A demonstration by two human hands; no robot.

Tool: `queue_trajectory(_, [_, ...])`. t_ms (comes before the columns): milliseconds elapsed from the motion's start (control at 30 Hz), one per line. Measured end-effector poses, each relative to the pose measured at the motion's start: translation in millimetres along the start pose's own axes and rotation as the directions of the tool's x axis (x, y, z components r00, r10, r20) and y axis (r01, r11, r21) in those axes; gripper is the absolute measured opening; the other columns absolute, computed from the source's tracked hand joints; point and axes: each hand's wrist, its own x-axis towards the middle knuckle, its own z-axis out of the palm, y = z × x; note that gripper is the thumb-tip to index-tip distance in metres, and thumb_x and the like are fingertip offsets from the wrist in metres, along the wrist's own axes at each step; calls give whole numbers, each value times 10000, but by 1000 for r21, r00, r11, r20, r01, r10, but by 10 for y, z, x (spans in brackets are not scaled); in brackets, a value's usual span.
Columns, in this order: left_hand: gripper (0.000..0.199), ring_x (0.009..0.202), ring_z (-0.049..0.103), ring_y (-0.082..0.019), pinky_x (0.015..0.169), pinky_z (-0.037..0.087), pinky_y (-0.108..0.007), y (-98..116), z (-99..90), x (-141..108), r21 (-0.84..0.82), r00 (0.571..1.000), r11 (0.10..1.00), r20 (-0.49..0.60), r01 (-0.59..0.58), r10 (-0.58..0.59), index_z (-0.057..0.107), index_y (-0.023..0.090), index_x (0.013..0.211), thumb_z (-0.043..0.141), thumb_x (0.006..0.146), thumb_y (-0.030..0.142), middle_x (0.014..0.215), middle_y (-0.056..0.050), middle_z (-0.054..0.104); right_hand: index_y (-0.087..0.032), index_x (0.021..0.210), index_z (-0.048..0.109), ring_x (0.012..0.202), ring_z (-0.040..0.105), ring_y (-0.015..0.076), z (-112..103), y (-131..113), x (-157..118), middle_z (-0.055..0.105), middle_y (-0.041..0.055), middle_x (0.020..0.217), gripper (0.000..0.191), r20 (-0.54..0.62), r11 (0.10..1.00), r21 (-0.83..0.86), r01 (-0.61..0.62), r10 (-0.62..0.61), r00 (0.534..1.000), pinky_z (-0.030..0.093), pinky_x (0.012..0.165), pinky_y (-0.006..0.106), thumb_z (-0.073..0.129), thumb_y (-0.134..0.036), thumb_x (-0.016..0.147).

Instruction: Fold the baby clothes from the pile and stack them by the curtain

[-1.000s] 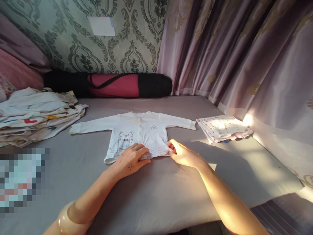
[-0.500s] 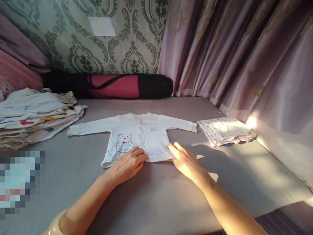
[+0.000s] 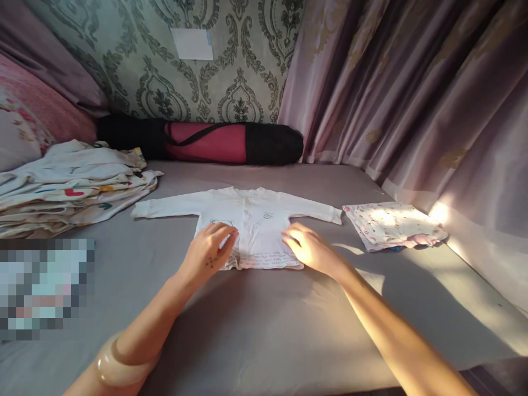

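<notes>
Well left of the left fingers, a loose pile of printed fabric (image 3: 78,176) lay bunched on the grey sheet (image 3: 256,330). The left hand (image 3: 204,253) was curved over the white shirt's (image 3: 259,231) bear print, thumb and fingers slightly apart, while the shirt lay beneath and between both hands' fingers, its sleeves spread, apparently to keep the front flat. The right hand's (image 3: 315,253) thumb and fingers were parted over the other side, cloth contact unclear for either hand, and beyond them to the right lay a folded printed cloth (image 3: 391,223), seemingly set aside from the spread sleeve.
</notes>
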Motion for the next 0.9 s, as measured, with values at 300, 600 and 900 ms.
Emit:
queue_trajectory(300, [343, 844, 624, -206, 698, 445, -273, -430, -247, -61, 164, 908, 893, -56, 419, -416, 682, 206, 959, 392, 919, 385, 917, -60, 708, -116, 1560, 147, 1498, -15, 254, 501, -75, 955, 26, 114, 1632, 692, 114, 985, -149, -81, 99, 989, -6, 1189, 507, 187, -513, 994])
queue_trajectory(600, [375, 904, 668, -266, 698, 464, -291, -753, -468, -128, 220, 671, 692, 171, 687, -721, 694, 190, 968, 444, 844, 441, 964, -96, 732, -189, 1568, 139, 1492, -41, 231, 514, -281, 205, 23, 68, 1630, 672, 309, 972, -124, 202, -155, 938, -12, 1205, 502, 135, -554, 1004])
queue_trajectory(900, [490, 609, 665, -201, 566, 516, -262, -673, -709, -156, -41, 546, 615, 509, 788, -666, 625, 160, 736, 628, 667, 645, 673, -76, 704, -105, 1538, 251, 1471, 190, 270, 529, -478, -480, 211, 134, 1589, 585, 244, 919, -141, 367, -327, 913, 188, 1207, 507, 289, -371, 1018])
